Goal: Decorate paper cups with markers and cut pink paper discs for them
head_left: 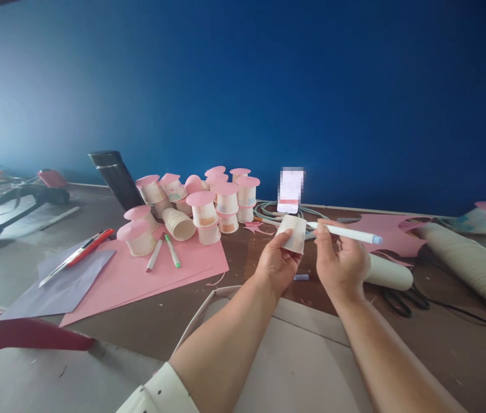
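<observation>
A small white paper cup [296, 232] is in my left hand [280, 261], tilted, with the thumb pressed on its side. My right hand [341, 261] grips a white felt-tip marker [350, 232] with a pale blue end pointing right. The marker's other end points toward the cup; I cannot tell whether it touches. On the table below, between the hands, lies a small bluish cap [301, 277]. Under my right wrist a white cup or stack of cups [391, 272] lies on its side.
Paper cups with pink paper tops [202, 209] stand grouped at left centre. Two markers [172, 250] lie on pink sheets [186, 272], near a red utility knife [90, 248]. A phone [291, 189] leans at the wall. A long cup stack [470, 261] lies right, near black-handled scissors [401, 301].
</observation>
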`<state>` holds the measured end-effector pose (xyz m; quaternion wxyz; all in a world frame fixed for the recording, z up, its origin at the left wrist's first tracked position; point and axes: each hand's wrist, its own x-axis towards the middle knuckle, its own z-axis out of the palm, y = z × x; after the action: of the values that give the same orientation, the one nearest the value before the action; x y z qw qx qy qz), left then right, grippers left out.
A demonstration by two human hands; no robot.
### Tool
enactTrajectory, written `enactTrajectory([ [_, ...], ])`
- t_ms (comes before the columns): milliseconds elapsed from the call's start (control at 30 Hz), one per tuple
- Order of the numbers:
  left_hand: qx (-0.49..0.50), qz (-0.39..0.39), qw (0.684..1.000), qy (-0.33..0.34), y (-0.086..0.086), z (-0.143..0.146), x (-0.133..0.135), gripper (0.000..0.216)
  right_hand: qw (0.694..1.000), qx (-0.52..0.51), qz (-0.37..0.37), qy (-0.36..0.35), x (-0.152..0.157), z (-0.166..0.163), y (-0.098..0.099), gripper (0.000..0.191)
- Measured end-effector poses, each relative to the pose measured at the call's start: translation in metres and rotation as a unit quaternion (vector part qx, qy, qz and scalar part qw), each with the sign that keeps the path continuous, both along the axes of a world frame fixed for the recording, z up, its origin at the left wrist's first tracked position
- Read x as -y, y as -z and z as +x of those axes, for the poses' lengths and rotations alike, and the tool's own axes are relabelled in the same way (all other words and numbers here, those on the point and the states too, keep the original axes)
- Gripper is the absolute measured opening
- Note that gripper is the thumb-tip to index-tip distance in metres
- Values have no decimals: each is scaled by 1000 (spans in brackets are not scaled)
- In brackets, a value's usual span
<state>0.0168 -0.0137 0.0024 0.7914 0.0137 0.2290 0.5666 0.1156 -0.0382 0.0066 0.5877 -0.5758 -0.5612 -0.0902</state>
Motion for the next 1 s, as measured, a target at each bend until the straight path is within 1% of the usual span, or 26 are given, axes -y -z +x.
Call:
enactTrajectory([
  [267,-13,1,1000,15,0,1,1,21,999,32,9,13,4,-3,-4,31],
  [600,-33,9,999,29,0,0,2,21,999,33,2,18,3,-3,-3,33],
  [867,-31,4,999,31,0,1,2,21,999,39,14,16,1,-2,-3,29],
  [1000,-27,7,999,32,0,0,2,21,999,34,8,20,2,-2,-3,28],
])
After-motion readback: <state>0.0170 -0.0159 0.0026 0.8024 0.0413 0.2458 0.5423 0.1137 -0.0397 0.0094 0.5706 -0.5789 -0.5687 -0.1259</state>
